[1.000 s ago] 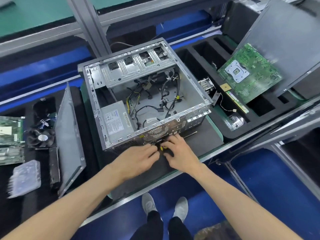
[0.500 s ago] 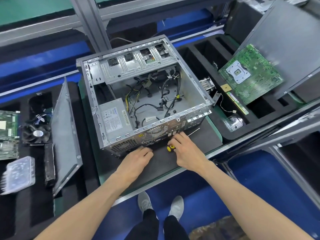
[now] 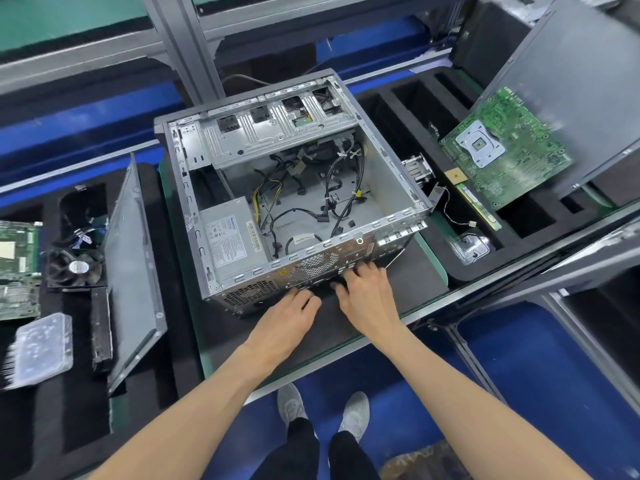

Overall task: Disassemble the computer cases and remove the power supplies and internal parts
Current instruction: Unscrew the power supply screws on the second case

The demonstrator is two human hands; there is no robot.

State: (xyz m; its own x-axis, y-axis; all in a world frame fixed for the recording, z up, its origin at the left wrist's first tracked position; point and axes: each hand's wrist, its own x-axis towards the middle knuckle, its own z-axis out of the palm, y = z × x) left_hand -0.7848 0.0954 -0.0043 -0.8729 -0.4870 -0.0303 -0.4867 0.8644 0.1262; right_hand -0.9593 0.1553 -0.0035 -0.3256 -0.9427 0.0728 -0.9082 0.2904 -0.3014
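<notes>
On the dark mat at the middle of the bench lies the computer case (image 3: pixel 294 188), set on its side with its open face turned up. The power supply (image 3: pixel 230 237) sits inside it, in the corner nearest the person and to their left, its labelled face upward and its loose cables (image 3: pixel 311 202) trailing across the case floor toward the far side. The case's long axis seems to run from its perforated rear panel, which faces the person, away to the drive bays at the far end.

Both hands are at that rear panel, low down where it meets the mat. The left hand (image 3: pixel 291 311) has its fingers curled toward the panel's lower edge; the right hand (image 3: pixel 367 292) spreads its fingers against the panel and the mat beside it. Whether either hand holds anything cannot be told, since the fingertips are hidden.

The case is thin stamped sheet steel, likely stiff yet heavy enough to want both hands, with raw edges that could cut; the folded rims look like the safest hold. The power supply is probably a dense, rigid box, best gripped by its flat sides once its screws are out, never hauled by the soft cables. To the right of the case, a removed motherboard (image 3: pixel 505 147) rests tilted over a foam tray.
</notes>
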